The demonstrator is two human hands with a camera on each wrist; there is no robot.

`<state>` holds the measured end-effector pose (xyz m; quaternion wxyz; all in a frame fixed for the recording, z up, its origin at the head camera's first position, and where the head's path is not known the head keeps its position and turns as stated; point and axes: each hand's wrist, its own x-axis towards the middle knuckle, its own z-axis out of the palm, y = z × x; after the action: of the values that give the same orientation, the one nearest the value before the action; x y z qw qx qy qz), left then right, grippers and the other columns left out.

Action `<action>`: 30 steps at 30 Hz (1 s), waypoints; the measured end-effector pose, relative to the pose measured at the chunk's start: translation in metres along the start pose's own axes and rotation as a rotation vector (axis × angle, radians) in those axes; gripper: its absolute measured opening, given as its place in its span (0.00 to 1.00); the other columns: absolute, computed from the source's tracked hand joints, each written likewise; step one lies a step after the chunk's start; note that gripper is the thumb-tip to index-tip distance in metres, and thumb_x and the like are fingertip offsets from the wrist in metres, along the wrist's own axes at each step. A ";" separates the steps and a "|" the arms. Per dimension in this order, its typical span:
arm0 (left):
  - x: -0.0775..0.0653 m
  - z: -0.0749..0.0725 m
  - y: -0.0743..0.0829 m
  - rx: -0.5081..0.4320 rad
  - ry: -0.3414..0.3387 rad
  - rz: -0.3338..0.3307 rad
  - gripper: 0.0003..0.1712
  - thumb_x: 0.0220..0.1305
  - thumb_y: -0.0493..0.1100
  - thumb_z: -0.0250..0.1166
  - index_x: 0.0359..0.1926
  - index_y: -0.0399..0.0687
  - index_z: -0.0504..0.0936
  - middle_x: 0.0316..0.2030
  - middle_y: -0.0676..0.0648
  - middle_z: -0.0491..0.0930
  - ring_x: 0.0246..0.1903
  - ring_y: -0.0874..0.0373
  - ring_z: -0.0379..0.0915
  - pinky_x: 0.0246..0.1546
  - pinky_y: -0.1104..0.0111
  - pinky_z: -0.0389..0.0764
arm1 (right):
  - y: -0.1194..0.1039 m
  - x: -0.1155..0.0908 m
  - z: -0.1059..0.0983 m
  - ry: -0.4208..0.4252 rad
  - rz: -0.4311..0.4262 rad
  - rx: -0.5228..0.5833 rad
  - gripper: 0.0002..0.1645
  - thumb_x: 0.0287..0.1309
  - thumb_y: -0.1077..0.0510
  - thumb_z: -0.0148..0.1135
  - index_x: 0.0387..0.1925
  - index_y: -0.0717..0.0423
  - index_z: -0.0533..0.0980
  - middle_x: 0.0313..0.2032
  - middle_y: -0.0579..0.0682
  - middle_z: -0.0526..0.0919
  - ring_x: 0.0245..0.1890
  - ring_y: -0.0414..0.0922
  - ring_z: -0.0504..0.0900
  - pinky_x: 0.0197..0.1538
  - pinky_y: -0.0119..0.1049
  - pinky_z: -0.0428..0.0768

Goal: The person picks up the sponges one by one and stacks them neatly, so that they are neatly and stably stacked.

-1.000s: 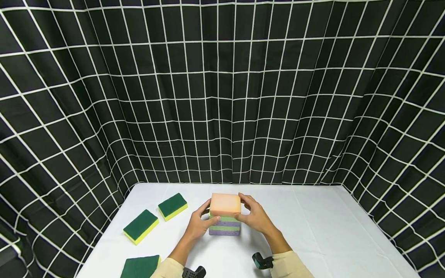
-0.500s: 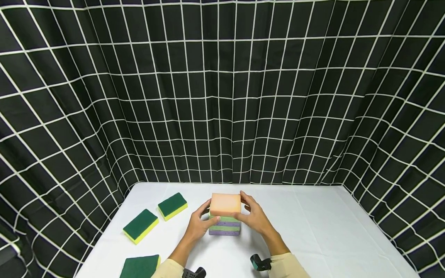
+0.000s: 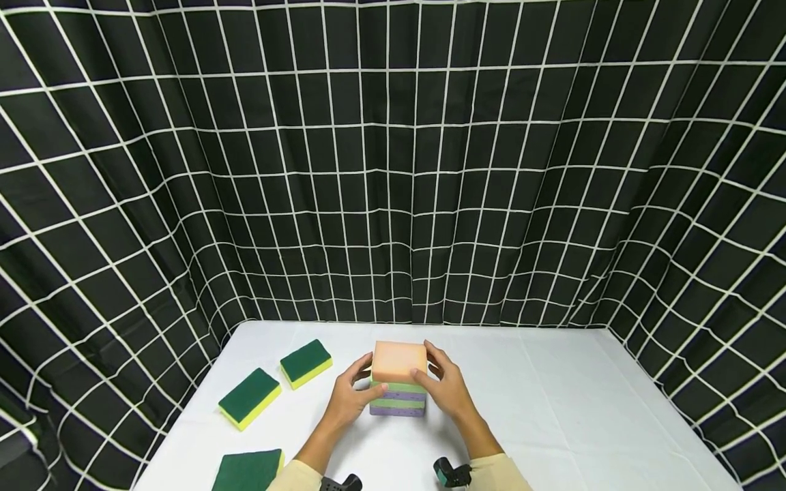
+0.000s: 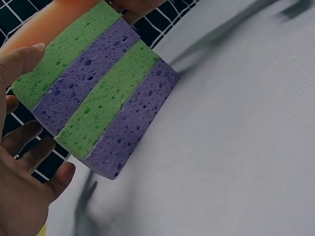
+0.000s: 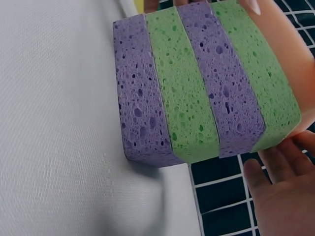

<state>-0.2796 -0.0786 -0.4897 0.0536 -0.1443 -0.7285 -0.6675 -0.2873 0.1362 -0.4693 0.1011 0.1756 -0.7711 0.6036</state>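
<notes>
In the head view a stack of sponges stands on the table: a thick orange sponge (image 3: 399, 360) on top of alternating green and purple layers. My left hand (image 3: 351, 395) grips the stack's left side, its thumb at the front corner where the orange sponge meets the top green sponge (image 4: 74, 46). From the right, my right hand (image 3: 451, 385) holds the orange sponge between a thumb on its front and fingers along its far right corner. Close up in the right wrist view, the bottom purple sponge (image 5: 142, 98) sits lowest, its edges nearly in line with the layers above.
Several green-and-yellow scouring sponges lie to the left: one towards the back (image 3: 305, 361), one further left (image 3: 248, 395), and one near the front (image 3: 245, 470), partly behind the left sleeve. A black curtain with white grid lines (image 3: 393, 204) surrounds the white-covered table (image 3: 583, 395).
My right thumb has slid slightly left and up onto the front of the orange sponge, and the right forearm has shifted left. The left hand and the stack stay nearly still.
</notes>
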 end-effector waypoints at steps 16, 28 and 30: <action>-0.015 -0.028 0.053 0.114 0.112 0.088 0.37 0.54 0.31 0.71 0.65 0.34 0.69 0.61 0.35 0.70 0.58 0.35 0.65 0.50 0.50 0.72 | -0.006 0.000 -0.003 -0.012 -0.042 0.058 0.34 0.55 0.70 0.65 0.63 0.74 0.65 0.61 0.70 0.68 0.60 0.64 0.68 0.61 0.57 0.65; -0.043 -0.064 0.078 0.293 0.220 0.206 0.37 0.52 0.31 0.72 0.64 0.36 0.70 0.61 0.39 0.70 0.58 0.40 0.66 0.49 0.67 0.72 | -0.004 0.001 -0.005 -0.019 -0.028 0.062 0.35 0.55 0.69 0.65 0.63 0.75 0.64 0.61 0.69 0.68 0.60 0.64 0.68 0.61 0.56 0.65; -0.048 -0.072 0.072 0.323 0.242 0.217 0.37 0.52 0.30 0.73 0.63 0.36 0.70 0.60 0.40 0.70 0.57 0.41 0.66 0.49 0.70 0.71 | -0.004 0.002 -0.005 -0.023 -0.032 0.065 0.35 0.55 0.69 0.65 0.63 0.75 0.64 0.60 0.70 0.68 0.60 0.64 0.68 0.61 0.57 0.65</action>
<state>-0.2220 -0.1519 -0.4261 0.2345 -0.1302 -0.7945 -0.5449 -0.2876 0.1399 -0.4644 0.0961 0.1982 -0.7493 0.6246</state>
